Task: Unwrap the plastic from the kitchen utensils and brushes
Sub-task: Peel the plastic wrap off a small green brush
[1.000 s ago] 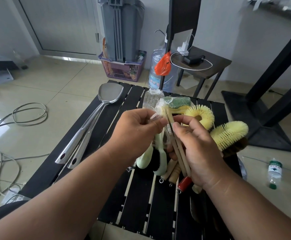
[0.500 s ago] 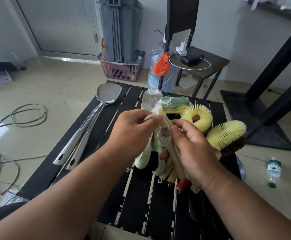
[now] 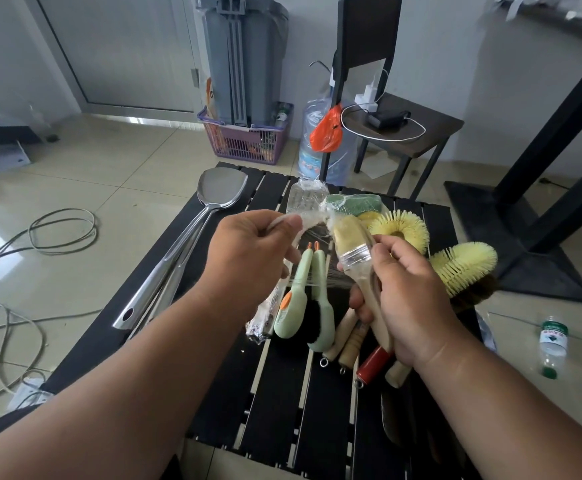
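The right hand [image 3: 410,299] grips the wooden handle of a flat pastry brush [image 3: 350,242], held above the black slatted table [image 3: 275,403]; pale bristles point up and away, with a silver ferrule below them. Clear plastic wrap [image 3: 312,221] clings to the bristles and stretches leftward as a twisted strand into the left hand [image 3: 251,258], which pinches it between thumb and curled fingers. Thin plastic threads also span between the hands lower down. Beneath lie two pale green brushes [image 3: 305,299], wooden-handled tools [image 3: 346,336], a red handle [image 3: 372,363] and yellow bristle brushes [image 3: 466,266]. A wrapped green sponge [image 3: 353,204] sits behind; steel spatulas [image 3: 192,237] lie at left.
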